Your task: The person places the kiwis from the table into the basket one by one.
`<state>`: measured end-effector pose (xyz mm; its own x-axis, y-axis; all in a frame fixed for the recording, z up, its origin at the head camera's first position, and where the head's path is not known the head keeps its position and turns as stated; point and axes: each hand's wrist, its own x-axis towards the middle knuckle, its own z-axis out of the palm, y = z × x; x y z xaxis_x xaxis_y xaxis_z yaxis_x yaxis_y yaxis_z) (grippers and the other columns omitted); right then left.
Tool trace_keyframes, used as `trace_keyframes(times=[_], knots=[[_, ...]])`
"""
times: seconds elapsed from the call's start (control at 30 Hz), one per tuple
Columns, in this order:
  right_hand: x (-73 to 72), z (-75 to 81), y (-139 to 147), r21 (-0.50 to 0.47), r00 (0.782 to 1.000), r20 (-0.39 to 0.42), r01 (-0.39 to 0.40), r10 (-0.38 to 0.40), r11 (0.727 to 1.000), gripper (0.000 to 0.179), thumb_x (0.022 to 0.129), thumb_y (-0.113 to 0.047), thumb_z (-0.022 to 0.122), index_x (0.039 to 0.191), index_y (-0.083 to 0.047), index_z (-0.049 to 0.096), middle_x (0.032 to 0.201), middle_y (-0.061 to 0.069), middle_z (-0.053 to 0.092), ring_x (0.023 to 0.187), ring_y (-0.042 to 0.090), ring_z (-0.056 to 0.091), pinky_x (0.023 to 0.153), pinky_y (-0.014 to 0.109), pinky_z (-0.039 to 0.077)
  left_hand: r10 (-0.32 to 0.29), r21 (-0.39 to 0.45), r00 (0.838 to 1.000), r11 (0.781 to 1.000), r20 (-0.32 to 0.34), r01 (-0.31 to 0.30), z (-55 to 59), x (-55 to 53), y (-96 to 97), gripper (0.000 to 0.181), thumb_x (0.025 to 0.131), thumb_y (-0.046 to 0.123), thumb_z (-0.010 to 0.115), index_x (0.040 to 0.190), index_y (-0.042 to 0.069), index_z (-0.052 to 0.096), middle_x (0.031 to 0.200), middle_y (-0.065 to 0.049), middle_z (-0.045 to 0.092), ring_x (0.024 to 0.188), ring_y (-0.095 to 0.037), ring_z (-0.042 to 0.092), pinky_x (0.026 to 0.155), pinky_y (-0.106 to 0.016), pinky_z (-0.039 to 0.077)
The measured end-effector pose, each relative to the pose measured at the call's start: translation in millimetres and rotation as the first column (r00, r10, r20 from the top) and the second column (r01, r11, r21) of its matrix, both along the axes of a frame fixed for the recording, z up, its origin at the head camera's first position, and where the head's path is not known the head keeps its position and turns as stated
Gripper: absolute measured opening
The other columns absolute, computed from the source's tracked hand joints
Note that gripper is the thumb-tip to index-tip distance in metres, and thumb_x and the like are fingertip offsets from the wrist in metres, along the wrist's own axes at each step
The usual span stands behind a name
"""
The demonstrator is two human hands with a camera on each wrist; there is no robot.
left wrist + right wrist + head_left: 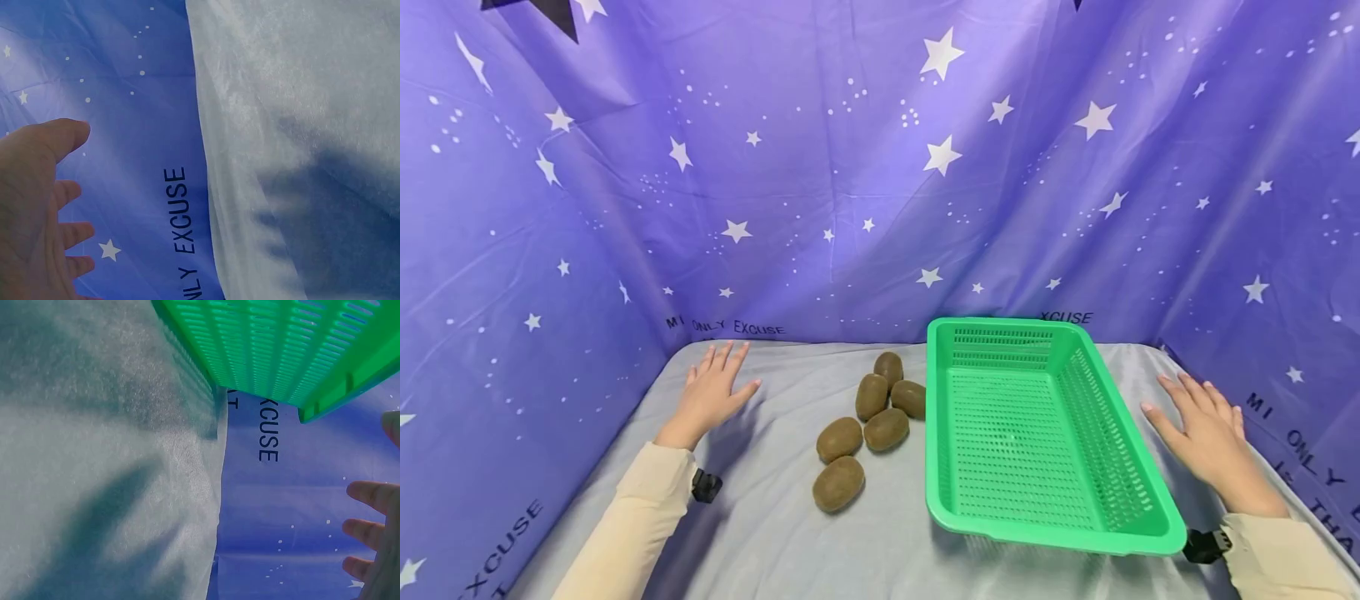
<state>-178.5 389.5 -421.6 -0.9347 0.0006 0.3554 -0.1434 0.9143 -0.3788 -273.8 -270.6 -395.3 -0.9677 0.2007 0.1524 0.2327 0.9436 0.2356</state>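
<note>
Several brown kiwifruit (838,483) lie in a loose cluster on the table, left of a green plastic basket (1015,537). No fruit shows inside the basket, whose floor and walls are slotted. My left hand (711,392) is held over the table's left side, fingers spread, apart from the fruit; the left wrist view shows its thumb and fingers (75,234) with nothing between them. On the other side, my right hand (1210,437) hovers beside the basket's right wall with its fingers extended and holds nothing. The right wrist view shows its fingertips (362,532) near the basket's outer side.
A pale grey cloth (760,533) covers the table. Purple-blue curtains (820,167) with white stars and dark lettering stand at the back and both sides. Black wrist cameras (706,485) sit on both cream sleeves. Shadows of the hands fall on the cloth.
</note>
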Motion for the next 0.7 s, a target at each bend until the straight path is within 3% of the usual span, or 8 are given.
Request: trace_keyframes(times=[0.47, 0.7], knots=[[-0.7, -5.6, -1, -0.065, 0.992, -0.076, -0.107, 0.102, 0.992, 0.057, 0.097, -0.024, 0.047, 0.146, -0.001, 0.029, 0.145, 0.035, 0.023, 0.135, 0.055, 0.007, 0.1, 0.07, -0.012, -0.04, 0.065, 0.999, 0.997, -0.013, 0.041, -4.4, 5.5, 7.9, 0.073, 0.094, 0.047, 0.049, 0.15, 0.009, 0.021, 0.152, -0.025, 0.018, 0.138, -0.049, 0.009, 0.103, -0.071, 0.007], [-2.8, -5.0, -3, -0.089, 0.968, -0.159, -0.211, 0.196, 0.973, 0.051, 0.097, -0.014, 0.047, 0.142, 0.005, 0.033, 0.139, 0.039, 0.028, 0.134, 0.054, 0.015, 0.111, 0.057, -0.005, -0.077, 0.08, 0.995, 0.993, -0.057, 0.082, -8.7, 7.3, 14.3, 0.072, 0.094, 0.043, 0.052, 0.148, 0.005, 0.026, 0.149, -0.027, 0.024, 0.136, -0.049, 0.016, 0.104, -0.068, 0.013]])
